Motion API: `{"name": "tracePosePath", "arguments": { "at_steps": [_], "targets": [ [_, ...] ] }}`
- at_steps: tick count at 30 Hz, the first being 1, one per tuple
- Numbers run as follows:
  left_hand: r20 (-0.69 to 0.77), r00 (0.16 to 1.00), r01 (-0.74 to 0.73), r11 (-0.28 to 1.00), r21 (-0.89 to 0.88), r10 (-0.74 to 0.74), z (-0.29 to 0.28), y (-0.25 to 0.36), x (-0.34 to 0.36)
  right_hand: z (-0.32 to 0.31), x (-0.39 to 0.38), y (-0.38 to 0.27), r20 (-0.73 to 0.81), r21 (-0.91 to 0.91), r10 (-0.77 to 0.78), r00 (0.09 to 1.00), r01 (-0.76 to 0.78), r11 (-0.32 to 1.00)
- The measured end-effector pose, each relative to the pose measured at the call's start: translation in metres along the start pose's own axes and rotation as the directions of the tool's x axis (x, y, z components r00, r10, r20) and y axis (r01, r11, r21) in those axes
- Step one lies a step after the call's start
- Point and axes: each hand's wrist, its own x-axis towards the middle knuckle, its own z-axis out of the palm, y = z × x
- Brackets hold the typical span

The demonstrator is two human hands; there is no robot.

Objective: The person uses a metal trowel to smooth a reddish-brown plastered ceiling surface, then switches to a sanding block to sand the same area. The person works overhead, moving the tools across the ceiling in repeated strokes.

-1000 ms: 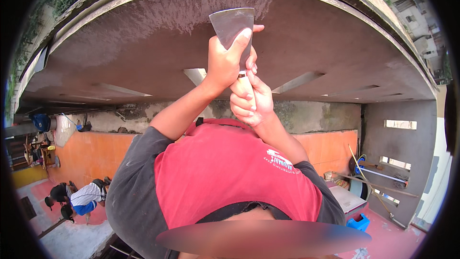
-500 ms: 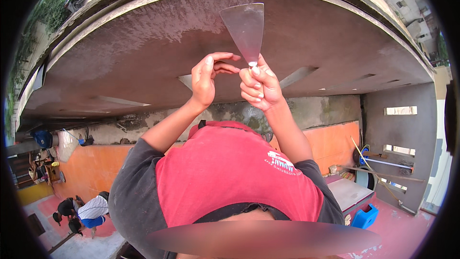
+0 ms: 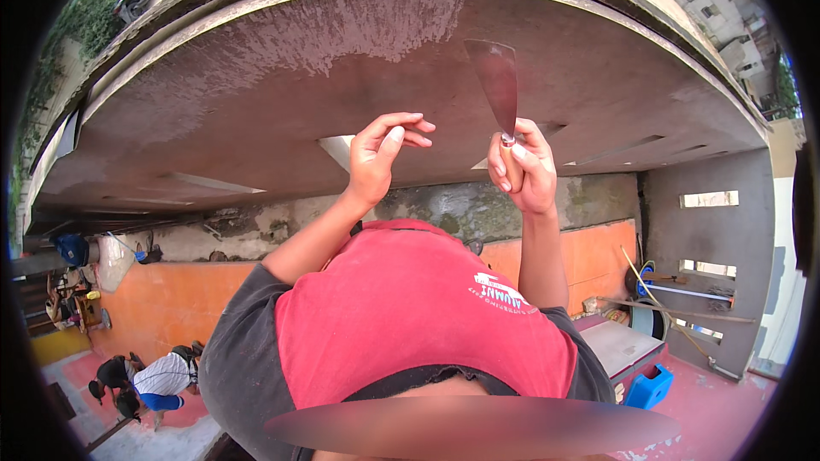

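Observation:
My right hand (image 3: 533, 172) is closed around the wooden handle of a putty knife (image 3: 497, 81), its wide metal blade pointing up in front of the grey-brown plastered wall (image 3: 325, 107). Whether the blade touches the wall I cannot tell. Off to its left, my left hand (image 3: 376, 162) is raised with fingers apart and slightly curled, holding nothing. A lighter, streaky patch (image 3: 342, 30) spreads over the wall's upper left part.
Slots pierce the wall, and a grey side wall (image 3: 726, 179) stands at the right. Behind are an orange wall strip (image 3: 179, 303), a blue plastic stool (image 3: 651, 386), a grey-topped table (image 3: 619, 346) and long poles. Other people (image 3: 158, 380) crouch at the lower left.
My right hand has moved right and slightly down with the putty knife, whose blade has turned more edge-on. My left hand has shifted a little right and down, staying empty.

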Motion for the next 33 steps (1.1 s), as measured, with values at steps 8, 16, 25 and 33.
{"name": "tracePosePath", "arguments": {
  "at_steps": [8, 16, 25, 33],
  "targets": [
    [0.198, 0.979, 0.068, 0.993, -0.1, -0.047, 0.03, 0.007, 0.03, 0.041, -0.016, 0.038, -0.188, -0.684, -0.257, 0.948, 0.061, 0.727],
    [0.024, 0.998, 0.054, 0.993, -0.109, -0.052, 0.051, 0.024, 0.049, 0.052, -0.008, 0.051, -0.094, 0.371, 0.166, 0.982, -0.121, 0.921],
    [-0.181, 0.982, -0.009, 0.974, 0.226, 0.051, 0.044, 0.029, 0.067, 0.04, 0.005, 0.072, 0.091, 0.66, 0.249, 0.964, -0.246, 0.71],
    [-0.187, 0.978, -0.042, 0.969, 0.243, 0.089, 0.05, 0.051, 0.08, 0.048, 0.024, 0.059, 0.137, 0.622, 0.247, 0.959, -0.278, 0.732]
  ]
}}
